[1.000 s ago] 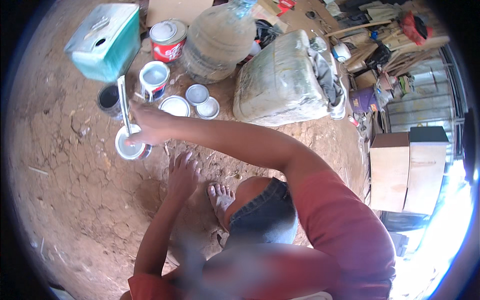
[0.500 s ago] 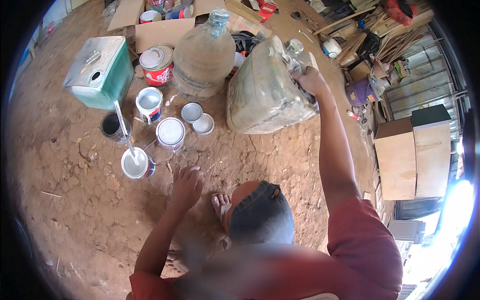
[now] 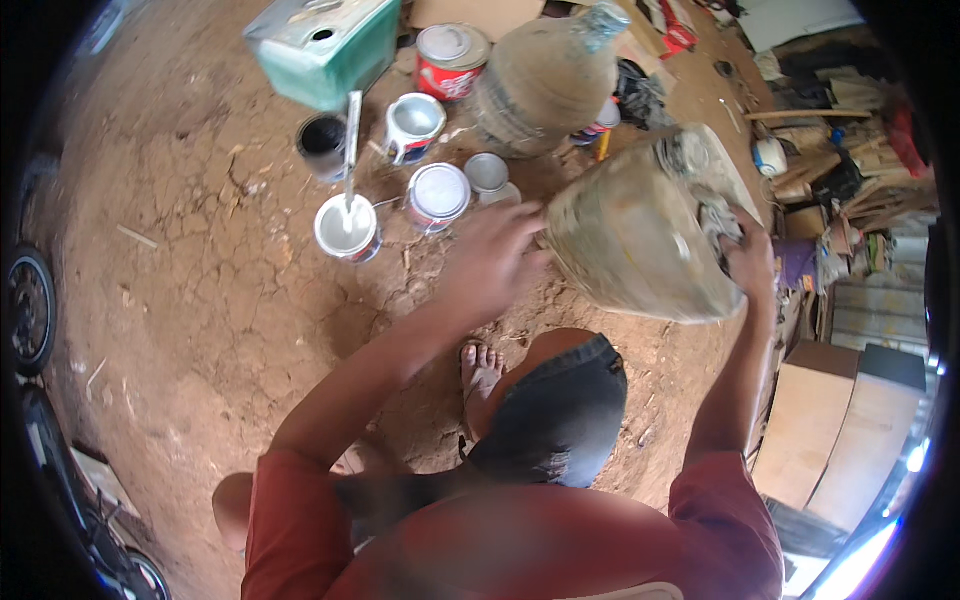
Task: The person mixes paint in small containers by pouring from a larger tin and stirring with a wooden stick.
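A cloudy, dirt-stained plastic jerrycan (image 3: pixel 625 235) leans tilted in front of me on the right. My right hand (image 3: pixel 752 258) is closed at its handle side, with a crumpled grey rag (image 3: pixel 716 222) bunched between fingers and can. The can's round cap (image 3: pixel 683 155) faces up and away. My left hand (image 3: pixel 497 262) reaches across with fingers stretched out, close to the can's left edge; motion blur hides whether it touches. Beyond that hand stand a lidded paint tin (image 3: pixel 439 194) and an open tin of pale paint (image 3: pixel 345 228) with a stick (image 3: pixel 352 150) in it.
A large bottle (image 3: pixel 550 85), a red tin (image 3: pixel 448 65) and a green-white container (image 3: pixel 325 50) stand farther back. Near them are an open tin (image 3: pixel 415 122), a dark tin (image 3: pixel 325 143) and a loose lid (image 3: pixel 487 172). Wooden boxes (image 3: pixel 805 420) stand at right, on cracked earth.
The jerrycan has swung nearer and tilts differently, still in my right hand. My left hand has moved up and right toward it. The whole view has shifted, with a motorcycle showing at left.
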The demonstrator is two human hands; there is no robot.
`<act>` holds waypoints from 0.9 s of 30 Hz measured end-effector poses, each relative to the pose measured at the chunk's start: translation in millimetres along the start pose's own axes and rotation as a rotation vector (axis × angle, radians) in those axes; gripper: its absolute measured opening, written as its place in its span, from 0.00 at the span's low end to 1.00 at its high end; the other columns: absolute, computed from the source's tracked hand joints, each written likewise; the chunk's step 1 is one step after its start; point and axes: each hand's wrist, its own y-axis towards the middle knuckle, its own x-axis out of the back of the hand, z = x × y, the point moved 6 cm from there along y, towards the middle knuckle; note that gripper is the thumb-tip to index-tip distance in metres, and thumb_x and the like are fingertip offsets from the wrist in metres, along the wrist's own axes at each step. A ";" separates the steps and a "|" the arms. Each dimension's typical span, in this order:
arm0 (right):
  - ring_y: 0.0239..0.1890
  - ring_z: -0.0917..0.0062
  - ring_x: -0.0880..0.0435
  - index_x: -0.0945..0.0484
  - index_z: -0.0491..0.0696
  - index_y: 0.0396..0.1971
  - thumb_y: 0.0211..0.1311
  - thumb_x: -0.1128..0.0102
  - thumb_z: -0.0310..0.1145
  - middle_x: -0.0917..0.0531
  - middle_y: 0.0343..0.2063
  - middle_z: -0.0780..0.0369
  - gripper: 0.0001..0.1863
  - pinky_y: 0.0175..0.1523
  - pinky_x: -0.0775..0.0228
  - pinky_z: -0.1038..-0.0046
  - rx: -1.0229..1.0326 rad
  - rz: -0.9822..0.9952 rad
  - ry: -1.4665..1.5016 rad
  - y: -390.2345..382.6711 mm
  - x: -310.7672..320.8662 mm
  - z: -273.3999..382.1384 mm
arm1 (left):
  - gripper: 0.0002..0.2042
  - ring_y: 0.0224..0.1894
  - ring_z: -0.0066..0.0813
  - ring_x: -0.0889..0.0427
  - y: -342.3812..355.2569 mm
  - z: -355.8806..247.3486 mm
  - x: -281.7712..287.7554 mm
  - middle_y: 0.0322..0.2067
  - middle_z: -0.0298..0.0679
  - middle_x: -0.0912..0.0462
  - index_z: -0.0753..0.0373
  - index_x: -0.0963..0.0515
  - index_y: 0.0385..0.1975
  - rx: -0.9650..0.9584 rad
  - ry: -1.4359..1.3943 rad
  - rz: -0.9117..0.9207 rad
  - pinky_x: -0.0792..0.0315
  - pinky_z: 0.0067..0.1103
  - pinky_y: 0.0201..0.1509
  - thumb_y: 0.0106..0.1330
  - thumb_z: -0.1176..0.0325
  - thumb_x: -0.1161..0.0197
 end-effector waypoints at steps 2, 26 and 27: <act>0.52 0.58 0.16 0.21 0.43 0.56 0.49 0.40 0.22 0.15 0.48 0.48 0.28 0.59 0.27 0.65 0.065 0.065 0.037 -12.4 7.7 13.9 | 0.21 0.63 0.52 0.29 44.5 -42.1 -11.8 0.58 0.50 0.25 0.61 0.25 0.56 -0.101 -0.112 -0.061 0.36 0.41 0.68 0.63 0.66 0.33; 0.46 0.47 0.19 0.19 0.41 0.44 0.54 0.33 0.31 0.17 0.40 0.46 0.17 0.52 0.28 0.55 0.550 0.146 -0.218 -4.7 -30.8 183.1 | 0.36 0.36 0.62 0.16 107.7 -70.3 -4.2 0.38 0.63 0.22 0.75 0.32 0.46 0.306 -0.371 -0.225 0.21 0.44 0.41 0.65 0.40 0.38; 0.48 0.47 0.19 0.20 0.41 0.45 0.54 0.33 0.31 0.17 0.40 0.45 0.18 0.53 0.28 0.55 0.528 0.131 -0.165 -6.9 -28.3 201.4 | 0.35 0.38 0.65 0.17 108.2 -64.9 -13.7 0.40 0.65 0.23 0.75 0.34 0.48 0.415 -0.522 -0.212 0.21 0.45 0.42 0.67 0.40 0.39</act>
